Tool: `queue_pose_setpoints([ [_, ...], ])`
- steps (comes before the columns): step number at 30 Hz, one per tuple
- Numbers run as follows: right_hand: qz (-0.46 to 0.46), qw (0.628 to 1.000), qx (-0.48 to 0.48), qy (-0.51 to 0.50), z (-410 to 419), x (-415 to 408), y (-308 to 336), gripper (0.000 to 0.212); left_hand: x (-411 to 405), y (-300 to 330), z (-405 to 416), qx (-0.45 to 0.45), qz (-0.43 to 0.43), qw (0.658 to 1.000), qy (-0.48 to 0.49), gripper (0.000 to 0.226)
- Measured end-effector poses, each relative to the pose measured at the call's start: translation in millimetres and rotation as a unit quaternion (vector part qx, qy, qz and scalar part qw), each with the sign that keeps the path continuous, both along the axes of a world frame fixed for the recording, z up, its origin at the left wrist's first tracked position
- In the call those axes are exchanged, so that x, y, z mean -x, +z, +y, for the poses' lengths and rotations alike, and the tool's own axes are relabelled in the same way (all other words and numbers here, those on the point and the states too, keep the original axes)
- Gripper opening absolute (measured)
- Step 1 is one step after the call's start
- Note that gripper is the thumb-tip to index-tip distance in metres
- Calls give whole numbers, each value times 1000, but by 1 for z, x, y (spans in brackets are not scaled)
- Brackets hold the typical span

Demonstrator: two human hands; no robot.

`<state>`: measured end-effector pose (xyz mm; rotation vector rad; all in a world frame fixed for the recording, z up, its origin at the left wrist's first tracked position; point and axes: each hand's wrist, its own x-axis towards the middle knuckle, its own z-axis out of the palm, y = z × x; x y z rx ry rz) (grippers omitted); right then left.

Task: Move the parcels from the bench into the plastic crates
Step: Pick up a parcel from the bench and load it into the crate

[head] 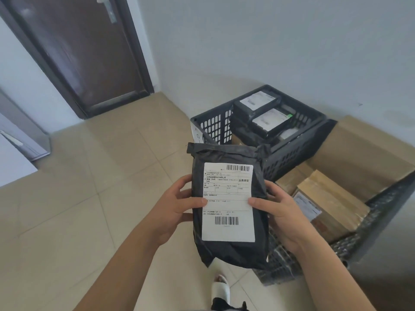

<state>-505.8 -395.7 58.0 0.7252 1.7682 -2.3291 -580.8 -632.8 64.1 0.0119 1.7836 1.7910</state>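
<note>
Black poly parcel [229, 207]: was held upright in front of the person, above the floor, between both hands; white shipping label [228, 202] faced the camera, barcodes top and bottom.
Left hand [173, 207]: gripped the parcel's left edge, thumb pressed on the label's left margin, fingers curled behind.
Right hand [280, 212]: gripped the right edge, thumb on the label's right margin, fingers wrapped round the back.
Far crate [215, 124]: black slotted plastic, against the wall, held several black parcels [258, 104] with white labels, stacked near the rim.
Near crate [359, 232]: black mesh-walled, just right of the held parcel, held brown cardboard boxes [332, 203], one with a white label.
Cardboard sheet [370, 149]: stood along the near crate's far side.
Floor [89, 176]: beige tiles.
Door [85, 52]: dark brown, upper left, shut.
Foot [221, 288]: white slipper below the parcel.
Bench: couldn't tell, not in shot.
</note>
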Motion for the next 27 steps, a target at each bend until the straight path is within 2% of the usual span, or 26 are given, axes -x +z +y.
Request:
queue_pose_setpoints([
  [4,2,1000,-11,20,16,60,-3,63,63,1,17,0,3,1000,-5,52],
  [10,-7,1000,-4,-19,34,118,-11,54,143,-11,45,-7,-20,999,-49,52],
  [20,-21,980,7,-198,58,222,-11,49,316,-19,116,2,-37,976,-213,48],
  [24,-38,950,25,-307,72,263,-20,56,386,-20,142,48,-4,971,-236,53],
  [27,-72,917,8,-393,90,282,-37,54,425,-31,156,85,39,959,-269,42],
])
